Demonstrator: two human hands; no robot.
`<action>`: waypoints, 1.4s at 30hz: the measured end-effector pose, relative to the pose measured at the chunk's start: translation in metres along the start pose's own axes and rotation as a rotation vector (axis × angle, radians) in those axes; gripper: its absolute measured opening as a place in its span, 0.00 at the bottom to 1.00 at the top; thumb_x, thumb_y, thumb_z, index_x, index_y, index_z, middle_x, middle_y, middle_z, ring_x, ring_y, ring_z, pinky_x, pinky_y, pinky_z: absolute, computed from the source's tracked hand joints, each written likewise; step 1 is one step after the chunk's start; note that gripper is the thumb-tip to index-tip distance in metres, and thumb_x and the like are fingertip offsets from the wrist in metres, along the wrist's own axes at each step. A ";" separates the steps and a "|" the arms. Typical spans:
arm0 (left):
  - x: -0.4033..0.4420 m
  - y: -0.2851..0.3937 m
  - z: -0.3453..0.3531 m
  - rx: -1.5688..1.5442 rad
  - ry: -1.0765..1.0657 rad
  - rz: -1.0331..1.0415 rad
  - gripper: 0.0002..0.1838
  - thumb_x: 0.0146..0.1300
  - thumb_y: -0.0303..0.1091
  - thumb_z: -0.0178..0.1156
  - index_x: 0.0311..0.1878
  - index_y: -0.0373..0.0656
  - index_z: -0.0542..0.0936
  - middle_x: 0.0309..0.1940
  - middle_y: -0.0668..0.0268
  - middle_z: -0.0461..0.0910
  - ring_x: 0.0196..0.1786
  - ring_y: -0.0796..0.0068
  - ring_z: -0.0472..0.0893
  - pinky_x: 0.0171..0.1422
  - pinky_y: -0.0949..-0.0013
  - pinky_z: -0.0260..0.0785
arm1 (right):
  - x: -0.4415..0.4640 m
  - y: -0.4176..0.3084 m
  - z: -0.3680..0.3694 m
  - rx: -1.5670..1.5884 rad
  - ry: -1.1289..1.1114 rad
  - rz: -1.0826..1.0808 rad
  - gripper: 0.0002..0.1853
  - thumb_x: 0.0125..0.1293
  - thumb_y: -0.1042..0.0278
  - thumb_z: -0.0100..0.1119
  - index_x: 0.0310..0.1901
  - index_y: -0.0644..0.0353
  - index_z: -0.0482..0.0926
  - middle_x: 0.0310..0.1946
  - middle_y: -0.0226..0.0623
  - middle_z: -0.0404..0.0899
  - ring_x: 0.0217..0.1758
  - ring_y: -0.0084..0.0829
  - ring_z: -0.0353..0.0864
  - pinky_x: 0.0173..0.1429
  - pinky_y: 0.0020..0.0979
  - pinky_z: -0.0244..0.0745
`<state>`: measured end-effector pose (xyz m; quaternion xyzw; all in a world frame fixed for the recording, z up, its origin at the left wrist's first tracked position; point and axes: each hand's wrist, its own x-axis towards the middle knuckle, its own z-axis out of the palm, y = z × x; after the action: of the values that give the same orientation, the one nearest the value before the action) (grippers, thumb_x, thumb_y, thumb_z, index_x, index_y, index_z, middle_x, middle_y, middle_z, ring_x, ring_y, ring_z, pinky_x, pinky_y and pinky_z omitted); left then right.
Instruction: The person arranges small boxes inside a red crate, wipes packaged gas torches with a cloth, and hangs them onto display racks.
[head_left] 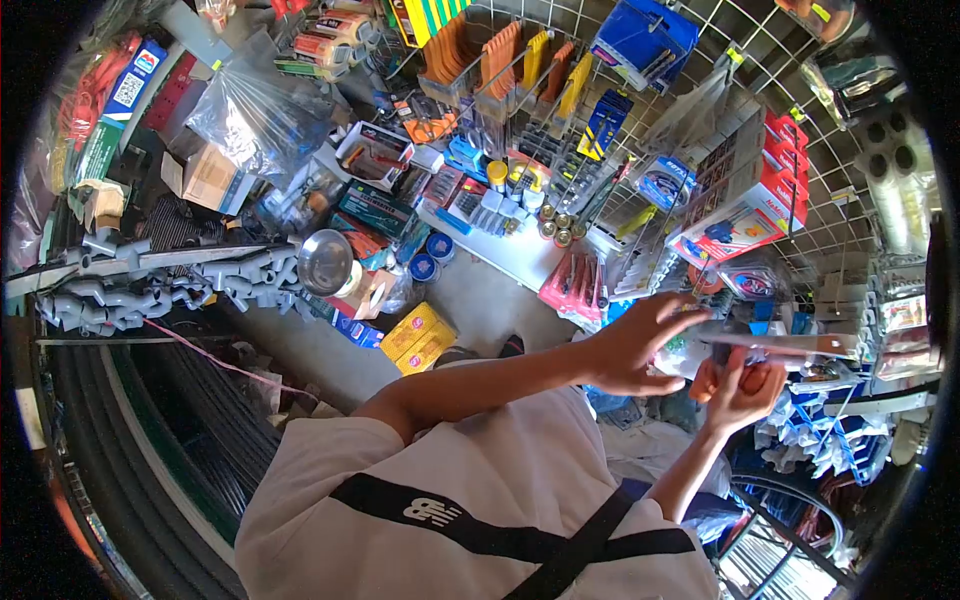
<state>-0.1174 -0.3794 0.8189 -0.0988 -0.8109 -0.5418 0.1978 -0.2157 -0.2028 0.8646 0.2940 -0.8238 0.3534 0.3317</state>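
Note:
My left hand (640,345) reaches across to the right with its fingers spread and curved, holding nothing that I can see. Its fingertips come close to the near end of a long, flat, shiny object (800,345) with a dark part. Around that dark part the fingers of my right hand (738,390) are wrapped, with the index finger pointing up along it. The object extends rightward from the hand; its exact kind is unclear. Behind both hands hang packaged goods, among them red-handled tools (573,283) in plastic.
Red and white boxes (745,205) hang on a wire grid at right. Grey pipe fittings (130,300) and a metal bowl (328,262) lie at left. A yellow box (418,338) stands low, near my feet. Blue-wrapped goods (825,430) hang at lower right.

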 end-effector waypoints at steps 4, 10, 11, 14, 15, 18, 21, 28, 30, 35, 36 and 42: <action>-0.017 0.009 -0.013 -0.355 -0.216 -0.119 0.46 0.58 0.51 0.67 0.74 0.41 0.58 0.68 0.47 0.64 0.72 0.57 0.64 0.76 0.54 0.53 | -0.020 -0.041 -0.006 0.122 -0.458 0.134 0.24 0.53 0.48 0.73 0.31 0.62 0.76 0.28 0.39 0.73 0.32 0.40 0.74 0.37 0.39 0.69; -0.107 -0.037 -0.036 -1.128 0.201 -0.685 0.32 0.64 0.34 0.64 0.68 0.41 0.63 0.55 0.64 0.76 0.52 0.75 0.78 0.54 0.67 0.76 | -0.022 -0.107 0.054 0.367 -0.870 -0.093 0.20 0.48 0.60 0.76 0.36 0.61 0.77 0.30 0.45 0.75 0.33 0.49 0.79 0.35 0.43 0.76; -0.115 -0.045 -0.043 -1.213 0.257 -0.674 0.33 0.64 0.35 0.64 0.69 0.41 0.62 0.57 0.62 0.74 0.56 0.73 0.77 0.58 0.64 0.75 | -0.020 -0.115 0.063 0.418 -0.919 -0.087 0.17 0.50 0.63 0.73 0.37 0.61 0.78 0.31 0.44 0.76 0.33 0.48 0.79 0.36 0.42 0.76; -0.137 -0.039 -0.072 -1.409 0.413 -0.648 0.34 0.65 0.37 0.64 0.70 0.42 0.61 0.61 0.60 0.73 0.62 0.70 0.75 0.63 0.61 0.74 | -0.009 -0.133 0.076 0.718 -0.917 -0.118 0.15 0.54 0.68 0.69 0.42 0.62 0.79 0.36 0.43 0.78 0.38 0.46 0.80 0.42 0.42 0.77; -0.145 -0.032 -0.083 -1.464 0.463 -0.638 0.34 0.65 0.37 0.64 0.70 0.42 0.61 0.61 0.59 0.72 0.63 0.69 0.75 0.63 0.61 0.74 | -0.007 -0.138 0.078 0.843 -0.890 -0.134 0.15 0.55 0.70 0.68 0.44 0.63 0.79 0.39 0.44 0.79 0.41 0.46 0.80 0.45 0.42 0.77; -0.152 -0.025 -0.101 -1.566 0.544 -0.567 0.33 0.64 0.37 0.64 0.69 0.42 0.62 0.60 0.60 0.73 0.61 0.70 0.76 0.62 0.62 0.74 | -0.023 -0.177 0.084 1.068 -0.978 -0.344 0.18 0.58 0.70 0.62 0.51 0.63 0.78 0.50 0.46 0.77 0.53 0.46 0.78 0.59 0.46 0.71; -0.159 -0.031 -0.112 -1.492 0.564 -0.535 0.33 0.64 0.36 0.65 0.68 0.41 0.63 0.58 0.61 0.74 0.59 0.70 0.77 0.61 0.62 0.75 | -0.061 -0.210 0.118 1.003 -1.021 -0.617 0.18 0.63 0.68 0.57 0.54 0.62 0.77 0.59 0.51 0.71 0.65 0.49 0.69 0.70 0.53 0.60; -0.202 -0.033 -0.167 -0.875 0.587 -0.730 0.31 0.62 0.36 0.66 0.66 0.40 0.65 0.55 0.62 0.76 0.55 0.72 0.79 0.58 0.64 0.76 | -0.066 -0.259 0.192 0.868 -0.889 -0.634 0.21 0.63 0.67 0.56 0.58 0.57 0.77 0.66 0.51 0.64 0.69 0.58 0.64 0.75 0.52 0.52; -0.213 -0.032 -0.182 -0.745 0.576 -0.784 0.31 0.62 0.35 0.67 0.65 0.40 0.65 0.54 0.62 0.77 0.53 0.72 0.79 0.57 0.64 0.76 | -0.065 -0.271 0.217 0.917 -0.864 -0.582 0.21 0.64 0.66 0.56 0.59 0.57 0.76 0.67 0.50 0.64 0.69 0.59 0.63 0.74 0.53 0.53; -0.239 -0.039 -0.202 -0.731 0.609 -0.875 0.28 0.61 0.33 0.67 0.61 0.39 0.68 0.50 0.64 0.79 0.50 0.74 0.81 0.54 0.66 0.77 | -0.060 -0.275 0.273 0.707 -0.881 -0.473 0.28 0.62 0.71 0.52 0.66 0.62 0.67 0.70 0.53 0.60 0.71 0.56 0.62 0.72 0.44 0.61; -0.243 -0.040 -0.205 -0.765 0.624 -0.889 0.26 0.61 0.33 0.67 0.60 0.39 0.69 0.49 0.64 0.79 0.49 0.74 0.81 0.53 0.66 0.77 | -0.072 -0.266 0.284 0.713 -0.933 -0.427 0.31 0.61 0.72 0.52 0.69 0.63 0.64 0.71 0.53 0.59 0.72 0.55 0.60 0.73 0.42 0.60; -0.257 -0.048 -0.224 -0.808 0.737 -0.780 0.23 0.60 0.30 0.66 0.58 0.38 0.72 0.46 0.64 0.80 0.48 0.74 0.81 0.51 0.67 0.77 | -0.116 -0.255 0.240 0.879 -1.001 -0.444 0.32 0.62 0.82 0.47 0.70 0.67 0.60 0.75 0.53 0.51 0.80 0.51 0.46 0.79 0.46 0.46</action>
<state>0.1446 -0.5901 0.7430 0.3264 -0.4004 -0.8328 0.1990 -0.0432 -0.5075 0.7490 0.6894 -0.5789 0.3996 -0.1729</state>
